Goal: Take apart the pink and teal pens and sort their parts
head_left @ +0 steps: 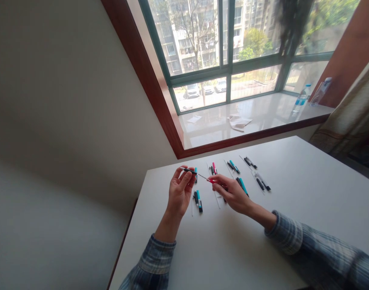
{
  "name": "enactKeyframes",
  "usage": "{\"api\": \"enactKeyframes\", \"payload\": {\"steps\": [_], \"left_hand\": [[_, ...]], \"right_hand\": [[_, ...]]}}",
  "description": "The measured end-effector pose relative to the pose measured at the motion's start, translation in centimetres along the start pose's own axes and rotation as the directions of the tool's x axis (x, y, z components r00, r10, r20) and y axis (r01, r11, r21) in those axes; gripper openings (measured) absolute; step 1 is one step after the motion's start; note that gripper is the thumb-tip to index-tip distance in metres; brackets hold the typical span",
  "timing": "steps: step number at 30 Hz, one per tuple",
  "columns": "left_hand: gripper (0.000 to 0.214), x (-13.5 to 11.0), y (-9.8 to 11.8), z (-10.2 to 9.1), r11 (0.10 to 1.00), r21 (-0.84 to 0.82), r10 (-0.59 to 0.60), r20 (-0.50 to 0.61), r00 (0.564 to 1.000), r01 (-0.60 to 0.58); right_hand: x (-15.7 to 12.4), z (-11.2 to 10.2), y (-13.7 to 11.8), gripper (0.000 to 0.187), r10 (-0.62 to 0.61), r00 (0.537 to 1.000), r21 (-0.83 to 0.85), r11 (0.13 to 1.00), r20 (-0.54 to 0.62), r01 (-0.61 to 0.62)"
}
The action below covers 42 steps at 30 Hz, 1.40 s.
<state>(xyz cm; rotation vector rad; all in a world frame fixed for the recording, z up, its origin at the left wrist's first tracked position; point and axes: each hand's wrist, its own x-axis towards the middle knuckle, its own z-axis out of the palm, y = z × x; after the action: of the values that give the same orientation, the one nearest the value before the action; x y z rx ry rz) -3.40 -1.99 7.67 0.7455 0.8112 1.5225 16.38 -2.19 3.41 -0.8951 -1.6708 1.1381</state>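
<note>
Over the white table [293, 225], 2 hands meet in the air above rows of pen parts. The left hand [180, 193] pinches a dark pen barrel [188, 170] between thumb and fingertips, with its other fingers loosely curled. The right hand [233, 195] is nearly closed, thumb and forefinger gripping a pink pen piece [211, 181]. A thin metal rod [203, 177] sticks out of that piece to the left. The rod's tip points at the barrel's right end and sits just apart from it, their 2 long axes almost in line, and nothing stands in the small gap. Below and around lie teal-and-black pen parts [198, 201], a pink-topped part [214, 168], dark pieces [261, 182] and white sticks [216, 200]. Beyond the table, a windowsill [263, 129] holds a water bottle [299, 98] and a crumpled cloth [239, 123].
</note>
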Motion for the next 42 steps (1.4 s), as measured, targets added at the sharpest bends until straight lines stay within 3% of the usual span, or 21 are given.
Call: {"api": "enactKeyframes", "payload": {"steps": [16,21,30,38,42], "left_hand": [[0.025,-0.5,-0.5,0.2,0.967,0.252,0.013,0.124,0.992,-0.044],[0.026,-0.9,-0.6,0.7,0.927,0.37,-0.005,0.175,0.985,-0.062],[0.021,-0.9,-1.0,0.6,0.903,0.42,-0.005,0.216,0.976,-0.088],[0.022,-1.0,-1.1,0.8,0.889,0.447,0.009,0.209,0.978,-0.104],[0.019,-1.0,-1.0,0.8,0.883,0.458,0.003,0.215,0.977,-0.104]], "right_hand": [[0.0,-0.3,-0.6,0.026,-0.017,1.0,-0.08,0.997,-0.008,0.016],[0.0,-0.3,-0.5,0.023,-0.011,1.0,-0.009,1.0,-0.004,0.011],[0.0,-0.1,-0.1,0.019,0.01,1.0,0.051,0.999,0.019,-0.011],[-0.1,-0.1,0.0,0.023,0.01,0.998,0.024,1.0,-0.055,-0.009],[0.0,-0.1,-0.1,0.024,0.034,0.999,0.062,0.997,-0.007,-0.034]]}}
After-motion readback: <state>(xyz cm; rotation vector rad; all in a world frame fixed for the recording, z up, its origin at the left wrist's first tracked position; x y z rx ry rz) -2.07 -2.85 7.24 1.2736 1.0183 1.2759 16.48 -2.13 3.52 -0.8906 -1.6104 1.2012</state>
